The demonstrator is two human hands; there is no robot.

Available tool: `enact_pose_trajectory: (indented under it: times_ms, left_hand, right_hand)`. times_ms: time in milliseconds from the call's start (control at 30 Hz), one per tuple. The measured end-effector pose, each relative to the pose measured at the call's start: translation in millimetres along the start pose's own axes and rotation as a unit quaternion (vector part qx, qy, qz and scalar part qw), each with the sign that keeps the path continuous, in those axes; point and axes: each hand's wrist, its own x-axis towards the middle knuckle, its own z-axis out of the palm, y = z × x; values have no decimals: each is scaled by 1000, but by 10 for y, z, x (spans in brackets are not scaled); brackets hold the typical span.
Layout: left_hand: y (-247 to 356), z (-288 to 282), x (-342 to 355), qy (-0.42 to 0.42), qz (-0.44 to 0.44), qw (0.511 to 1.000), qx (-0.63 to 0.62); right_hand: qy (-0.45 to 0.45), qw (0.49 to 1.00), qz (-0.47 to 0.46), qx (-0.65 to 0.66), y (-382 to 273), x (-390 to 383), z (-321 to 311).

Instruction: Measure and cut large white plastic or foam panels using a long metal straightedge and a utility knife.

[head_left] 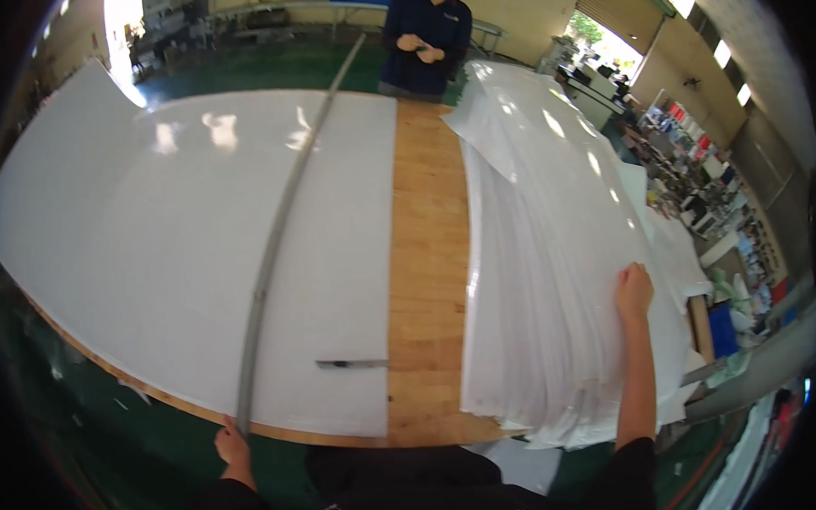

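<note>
A long grey metal bar point(273, 246) lies across a large glossy white sheet point(174, 236) on the wooden table point(429, 209). At its near end my left hand point(234, 450) is closed around the bar, by the table's front edge. To the right rises a thick, layered stack of white plastic sheets point(535, 277), its far corner folded over. My right hand point(634, 292) is closed at the right part of the top sheet, fingers curled against it; its fingertips are partly hidden. A utility knife point(351, 364) rests on the flat sheet near its right edge, untouched by either hand.
Beyond the table's far edge stands a person point(423, 43) in a dark shirt, both hands together before the chest. The left sheet curls upward at its far left corner. Cluttered shelves point(702, 173) line the right side, and a green floor point(213, 73) surrounds the table.
</note>
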Motion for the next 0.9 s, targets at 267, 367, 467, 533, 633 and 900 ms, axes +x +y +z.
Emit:
enact_pose_trajectory:
  times_ms: [267, 367, 467, 533, 633, 900]
  left_hand:
    - [8, 70, 74, -23, -24, 999, -38]
    - [-7, 120, 72, 15, 9, 999, -41]
    - [-150, 103, 153, -17, -26, 998, -51]
    - [-65, 138, 101, -17, -20, 998, -60]
    - [-113, 116, 89, 16, -26, 999, -42]
    - [-40, 120, 64, 15, -19, 999, -24]
  right_hand:
    - [31, 988, 26, 147, 206, 52, 97]
    - [-4, 972, 71, 225, 201, 81, 38]
    - [-16, 961, 77, 266, 209, 102, 74]
    - [-64, 944, 95, 310, 274, 117, 73]
    - [-78, 914, 113, 383, 245, 114, 54]
    - [-114, 891, 93, 430, 268, 120, -63]
